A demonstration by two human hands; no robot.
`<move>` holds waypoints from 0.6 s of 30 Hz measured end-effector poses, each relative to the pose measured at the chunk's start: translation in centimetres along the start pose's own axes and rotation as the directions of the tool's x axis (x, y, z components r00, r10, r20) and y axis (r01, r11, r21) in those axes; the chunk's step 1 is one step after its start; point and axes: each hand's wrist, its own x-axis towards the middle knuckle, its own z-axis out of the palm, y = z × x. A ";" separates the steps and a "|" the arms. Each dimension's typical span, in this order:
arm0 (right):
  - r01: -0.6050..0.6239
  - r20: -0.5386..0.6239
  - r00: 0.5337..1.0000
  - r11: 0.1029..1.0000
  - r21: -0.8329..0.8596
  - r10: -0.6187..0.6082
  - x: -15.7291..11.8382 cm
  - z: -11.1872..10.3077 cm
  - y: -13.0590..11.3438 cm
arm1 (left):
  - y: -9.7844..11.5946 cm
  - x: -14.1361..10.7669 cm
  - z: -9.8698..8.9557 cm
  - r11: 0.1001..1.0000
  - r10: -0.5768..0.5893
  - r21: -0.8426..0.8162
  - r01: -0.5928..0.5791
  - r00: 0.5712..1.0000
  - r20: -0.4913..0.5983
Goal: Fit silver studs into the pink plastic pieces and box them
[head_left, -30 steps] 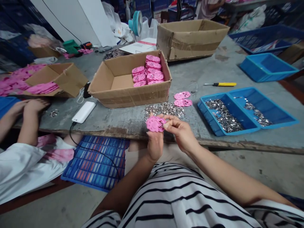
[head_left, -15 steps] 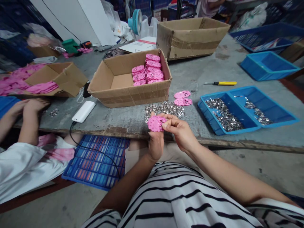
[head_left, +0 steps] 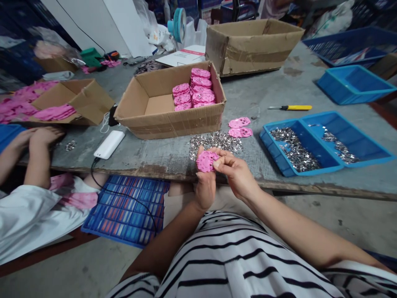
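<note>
the hands are together, both clamped on the pink piece (head_left: 206, 161) above the near edge of the counter (head_left: 173, 155): the left hand (head_left: 206, 188) grips it from below, the right hand (head_left: 236, 171) pinches its right edge; a pile of small metal parts (head_left: 217, 142) lies just beyond; two pink pieces (head_left: 240, 127) lie beside the pile, near the blue tray (head_left: 281, 164); the open cardboard box (head_left: 169, 126) behind the pile contains stacked pink pieces (head_left: 202, 89)

Workshop: scuffed worktable (head_left: 291, 87), cardboard boxes (head_left: 169, 124), blue bins (head_left: 302, 145) holding small metal parts (head_left: 294, 149).
</note>
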 end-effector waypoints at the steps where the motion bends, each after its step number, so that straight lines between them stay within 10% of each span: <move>1: 0.000 0.000 1.000 1.000 -0.004 0.000 0.0 0.0 0.0 | -0.1 0.0 0.0 1.000 -0.007 -0.002 0.007 1.000 -0.003; 13: 0.240 -0.057 0.964 0.944 -0.226 -0.259 0.9 -2.4 0.2 | 1.0 0.2 0.4 0.988 -0.069 -0.137 0.066 0.997 -0.018; 18: 0.373 -0.308 0.794 0.820 -0.435 -0.524 2.5 -9.0 -4.9 | 1.4 0.4 -0.2 0.994 -0.095 -0.064 0.094 0.995 -0.021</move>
